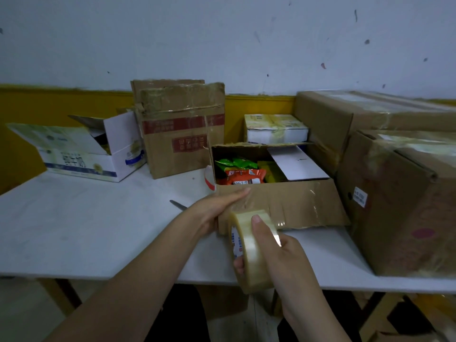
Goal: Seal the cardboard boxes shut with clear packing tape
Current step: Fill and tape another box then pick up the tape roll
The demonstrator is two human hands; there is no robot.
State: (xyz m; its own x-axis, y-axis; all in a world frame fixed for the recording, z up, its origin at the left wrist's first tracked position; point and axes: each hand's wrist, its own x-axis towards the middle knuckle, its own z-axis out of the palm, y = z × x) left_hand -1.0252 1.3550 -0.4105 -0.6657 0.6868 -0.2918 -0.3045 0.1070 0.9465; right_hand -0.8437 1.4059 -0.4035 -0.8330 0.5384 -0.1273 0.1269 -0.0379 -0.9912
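An open cardboard box (291,203) sits in the middle of the white table (86,230), with snack packets (240,170) and a white card inside. Its front flap hangs down towards me. My left hand (217,209) rests flat against the box's front left corner, fingers straight. My right hand (281,255) grips a roll of clear packing tape (249,250) just in front of the flap, thumb on the roll's outer face.
Two large taped boxes (399,193) stand at the right. A tall taped brown box (182,134) and an open white carton (81,154) stand at the back left, a small white box (276,130) behind the open one. Scissors (178,205) lie left of my left wrist.
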